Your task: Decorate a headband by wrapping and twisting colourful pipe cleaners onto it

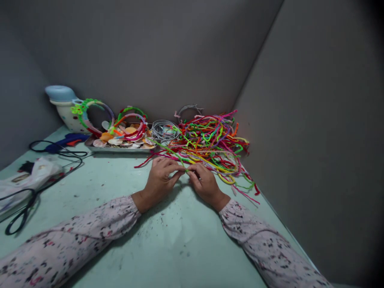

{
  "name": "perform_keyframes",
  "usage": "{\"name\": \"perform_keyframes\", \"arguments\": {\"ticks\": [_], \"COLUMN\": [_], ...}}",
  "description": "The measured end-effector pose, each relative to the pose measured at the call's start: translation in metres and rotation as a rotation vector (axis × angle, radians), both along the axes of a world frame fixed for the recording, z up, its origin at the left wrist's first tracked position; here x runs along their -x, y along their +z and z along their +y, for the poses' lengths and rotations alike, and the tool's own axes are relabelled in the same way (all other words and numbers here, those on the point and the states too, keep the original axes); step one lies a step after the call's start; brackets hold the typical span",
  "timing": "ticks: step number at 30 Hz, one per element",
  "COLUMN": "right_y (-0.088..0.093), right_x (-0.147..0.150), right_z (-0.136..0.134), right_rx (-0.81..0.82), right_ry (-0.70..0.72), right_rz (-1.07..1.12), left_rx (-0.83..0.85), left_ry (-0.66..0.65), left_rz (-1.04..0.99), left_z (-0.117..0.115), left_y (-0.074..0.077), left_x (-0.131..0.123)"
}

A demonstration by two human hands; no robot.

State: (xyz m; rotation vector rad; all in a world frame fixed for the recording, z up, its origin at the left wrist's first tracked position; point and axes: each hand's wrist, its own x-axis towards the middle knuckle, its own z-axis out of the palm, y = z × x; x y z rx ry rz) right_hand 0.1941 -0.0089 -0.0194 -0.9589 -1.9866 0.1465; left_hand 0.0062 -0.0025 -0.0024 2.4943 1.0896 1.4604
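Observation:
My left hand [160,176] and my right hand [205,182] meet on the pale green table [168,248], fingertips pinched together on a green pipe cleaner [172,153] that runs up and left from them. Just beyond the fingers lies a tangled heap of coloured pipe cleaners [211,140] in red, yellow, green, pink and orange. Both wrists rest near the table, in speckled pink sleeves.
A metal tray [120,149] holds shells and pipe-cleaner-wrapped headbands [93,114]. Bare wire headbands [164,130] lie beside it. A white pot with a blue lid [61,102], a blue glue gun [67,141], black scissors [19,218] and a plastic bag [30,176] sit at left. Grey walls close in behind and right.

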Motion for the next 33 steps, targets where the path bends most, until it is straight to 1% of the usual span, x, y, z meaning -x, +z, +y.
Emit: {"name": "perform_keyframes", "arguments": {"ticks": [11,24,28,33], "right_y": [-0.0011,-0.0016,-0.0011,-0.0018], "right_x": [-0.0009,-0.0013,-0.0011,-0.0011], "right_z": [-0.0001,-0.0007,-0.0011,-0.001], "right_rx": [-0.024,-0.029,-0.035,-0.04], "right_ry": [0.002,0.003,-0.002,-0.005], "right_rz": [-0.016,-0.062,-0.051,-0.048], "left_rx": [0.021,0.125,0.12,0.085], "left_ry": [0.006,-0.013,-0.007,0.002], "left_rz": [0.016,0.102,0.08,0.082], "left_z": [0.0008,-0.0015,-0.0028,-0.0025], "left_y": [0.0,0.0028,0.0043,0.0025], "left_x": [0.0003,-0.0006,-0.0011,-0.0003]}}
